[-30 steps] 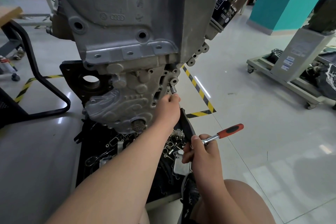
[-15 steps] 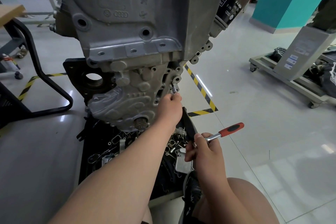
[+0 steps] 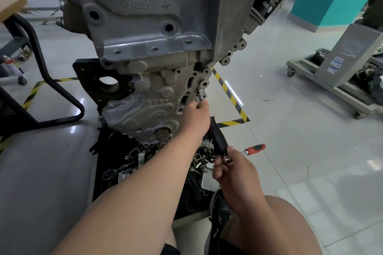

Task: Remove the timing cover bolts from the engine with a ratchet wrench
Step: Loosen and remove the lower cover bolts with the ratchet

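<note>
A grey engine (image 3: 157, 18) stands upright in front of me, with its ribbed timing cover (image 3: 149, 107) at the lower front. At the cover's right edge a small bolt (image 3: 200, 96) sticks out of its hole. My left hand (image 3: 196, 118) reaches up and pinches that bolt with its fingertips. Lower right, my right hand (image 3: 234, 167) grips the metal head end of a ratchet wrench (image 3: 251, 149), whose red and black handle points right, away from the engine.
A black tray (image 3: 116, 163) of several loose bolts and parts lies on the floor under the engine. A black tube stand (image 3: 51, 89) is at left. A wheeled grey cart (image 3: 335, 80) stands at right. Yellow-black floor tape (image 3: 230, 97) runs behind the engine.
My left hand stays pinched on the bolt, which now sticks a little further out of the cover. My right hand with the ratchet has barely shifted.
</note>
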The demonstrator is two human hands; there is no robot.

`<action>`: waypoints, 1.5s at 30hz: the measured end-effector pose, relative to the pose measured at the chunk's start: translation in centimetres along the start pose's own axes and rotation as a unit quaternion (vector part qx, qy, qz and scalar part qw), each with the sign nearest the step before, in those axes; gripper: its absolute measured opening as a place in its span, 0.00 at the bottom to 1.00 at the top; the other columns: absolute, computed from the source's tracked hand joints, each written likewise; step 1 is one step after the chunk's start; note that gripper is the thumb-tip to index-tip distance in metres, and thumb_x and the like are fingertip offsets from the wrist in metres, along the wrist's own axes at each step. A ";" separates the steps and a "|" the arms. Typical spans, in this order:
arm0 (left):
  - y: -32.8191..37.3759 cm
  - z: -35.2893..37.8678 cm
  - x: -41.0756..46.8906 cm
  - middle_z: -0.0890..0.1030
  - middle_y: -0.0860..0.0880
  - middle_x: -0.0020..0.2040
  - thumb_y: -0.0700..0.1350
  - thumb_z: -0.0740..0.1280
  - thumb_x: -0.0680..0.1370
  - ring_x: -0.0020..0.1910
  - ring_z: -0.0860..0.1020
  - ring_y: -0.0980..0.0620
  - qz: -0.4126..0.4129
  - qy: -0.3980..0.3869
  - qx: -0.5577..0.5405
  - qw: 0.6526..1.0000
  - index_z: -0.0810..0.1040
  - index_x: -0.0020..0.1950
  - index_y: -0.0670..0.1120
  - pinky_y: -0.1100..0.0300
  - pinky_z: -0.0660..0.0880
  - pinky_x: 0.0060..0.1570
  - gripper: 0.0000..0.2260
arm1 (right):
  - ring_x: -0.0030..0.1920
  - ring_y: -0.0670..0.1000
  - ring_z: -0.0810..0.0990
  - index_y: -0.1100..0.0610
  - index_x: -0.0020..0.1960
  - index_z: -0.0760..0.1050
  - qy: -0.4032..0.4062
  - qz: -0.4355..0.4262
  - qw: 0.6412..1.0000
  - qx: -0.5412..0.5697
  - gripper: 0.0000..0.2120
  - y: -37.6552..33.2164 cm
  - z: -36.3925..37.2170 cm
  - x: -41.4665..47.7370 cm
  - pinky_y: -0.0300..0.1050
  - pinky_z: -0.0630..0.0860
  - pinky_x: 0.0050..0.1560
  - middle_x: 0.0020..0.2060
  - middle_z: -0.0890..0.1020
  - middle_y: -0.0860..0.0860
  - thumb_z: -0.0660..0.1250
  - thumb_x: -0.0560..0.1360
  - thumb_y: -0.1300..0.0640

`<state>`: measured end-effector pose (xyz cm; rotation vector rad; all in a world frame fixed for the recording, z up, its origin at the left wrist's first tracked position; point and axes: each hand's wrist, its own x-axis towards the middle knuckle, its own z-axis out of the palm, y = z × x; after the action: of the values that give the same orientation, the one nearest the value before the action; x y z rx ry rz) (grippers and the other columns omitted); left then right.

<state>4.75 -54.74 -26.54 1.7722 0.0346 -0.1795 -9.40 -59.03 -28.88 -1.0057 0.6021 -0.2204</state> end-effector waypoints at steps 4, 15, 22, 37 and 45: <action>-0.1 -0.1 -0.1 0.75 0.52 0.36 0.51 0.59 0.81 0.34 0.72 0.55 0.000 -0.001 0.011 1.000 0.78 0.47 0.44 0.61 0.66 0.32 0.13 | 0.22 0.50 0.70 0.60 0.44 0.68 0.002 0.011 1.000 0.020 0.09 0.2 0.1 0.1 0.42 0.69 0.28 0.27 0.77 0.53 0.58 0.82 0.57; -0.1 -0.1 -0.2 0.75 0.52 0.33 0.52 0.60 0.81 0.33 0.71 0.54 0.008 0.001 0.009 1.000 0.76 0.42 0.47 0.57 0.67 0.36 0.13 | 0.23 0.49 0.69 0.59 0.48 0.68 0.004 0.030 0.998 0.048 0.06 0.3 0.0 0.4 0.40 0.69 0.26 0.27 0.76 0.53 0.59 0.81 0.57; 0.1 0.0 -0.4 0.72 0.52 0.31 0.52 0.60 0.81 0.31 0.69 0.53 0.014 0.005 0.004 1.000 0.72 0.37 0.48 0.58 0.64 0.32 0.14 | 0.22 0.49 0.69 0.59 0.48 0.68 0.010 0.025 0.999 0.043 0.06 0.2 -0.1 0.5 0.41 0.68 0.27 0.27 0.76 0.53 0.59 0.81 0.57; 0.4 -0.3 -0.2 0.73 0.52 0.31 0.51 0.60 0.80 0.30 0.69 0.52 0.005 -0.015 -0.015 1.000 0.78 0.46 0.43 0.59 0.66 0.32 0.14 | 0.24 0.50 0.72 0.60 0.46 0.69 0.020 -0.052 0.997 -0.051 0.08 -0.1 0.3 0.0 0.42 0.71 0.28 0.29 0.77 0.54 0.58 0.81 0.57; 0.8 -1.2 -1.0 0.71 0.52 0.25 0.58 0.60 0.79 0.23 0.69 0.52 -0.060 -0.082 -0.021 0.995 0.79 0.39 0.51 0.63 0.68 0.28 0.16 | 0.21 0.46 0.66 0.56 0.44 0.75 -0.048 0.112 0.963 0.241 0.07 -1.6 0.7 -0.5 0.35 0.67 0.25 0.27 0.72 0.52 0.62 0.78 0.55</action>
<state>3.98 -53.67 -25.43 1.7096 0.0268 -0.4085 -9.21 -59.11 -27.10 -0.4701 0.5338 -0.1079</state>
